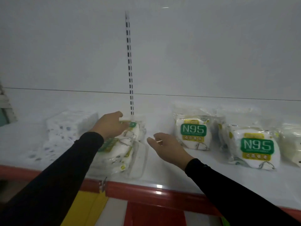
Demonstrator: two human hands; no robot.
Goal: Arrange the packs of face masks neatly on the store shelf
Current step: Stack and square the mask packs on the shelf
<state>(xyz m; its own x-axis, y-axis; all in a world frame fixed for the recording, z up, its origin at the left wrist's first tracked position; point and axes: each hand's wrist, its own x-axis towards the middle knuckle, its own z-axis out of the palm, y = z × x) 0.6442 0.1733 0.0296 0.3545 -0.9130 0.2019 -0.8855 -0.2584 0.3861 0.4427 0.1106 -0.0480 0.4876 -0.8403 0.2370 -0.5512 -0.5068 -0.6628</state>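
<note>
Shelf [162,175] carries everything: left hand [110,123] rests curled on the leaning row of mask packs [128,144] — whether it grips, I cannot tell — right hand [166,147] hovers open beside them; two N95 packs [193,131] stand further right.

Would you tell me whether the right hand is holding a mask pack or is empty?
Empty: the right hand hovers open, fingers relaxed, between the left pile and the N95 pack.

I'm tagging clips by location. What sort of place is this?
Most likely a shop aisle: a white shelf with a red front strip, a slotted upright on the back panel, and retail N95 mask packs.
</note>
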